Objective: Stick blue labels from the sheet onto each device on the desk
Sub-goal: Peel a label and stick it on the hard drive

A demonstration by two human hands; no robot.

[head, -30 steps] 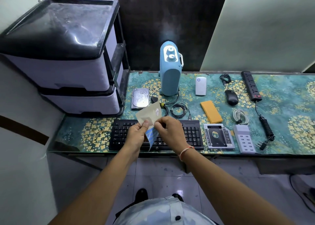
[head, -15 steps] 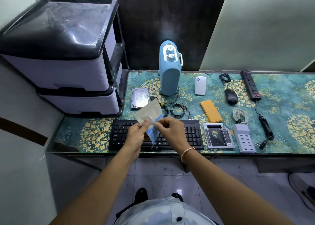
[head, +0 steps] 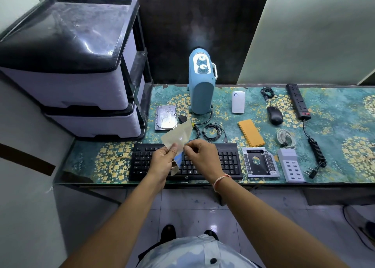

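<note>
My left hand point(head: 162, 159) pinches the label sheet point(head: 178, 135), a pale backing sheet held above the black keyboard point(head: 227, 162). Blue labels point(head: 179, 157) show on the sheet's lower part between my hands. My right hand point(head: 200, 154) pinches at the sheet's right edge by the blue labels. Devices lie on the desk: a hard drive point(head: 165, 117), a light blue heater point(head: 201, 85), a white power bank point(head: 238, 102), a black mouse point(head: 274, 115), a power strip point(head: 297, 101), a drive caddy point(head: 260, 162) and a white USB charger hub point(head: 290, 164).
A drawer unit point(head: 71, 69) with a black top fills the left. An orange case point(head: 251, 133), a coiled black cable point(head: 212, 132) and a white cable point(head: 285, 138) lie mid-desk. The desk's patterned mat point(head: 341, 129) extends to the right.
The sheet has tilted and folded over slightly, with less blue showing. My right fingers have shifted along its edge. My hands stay over the keyboard.
</note>
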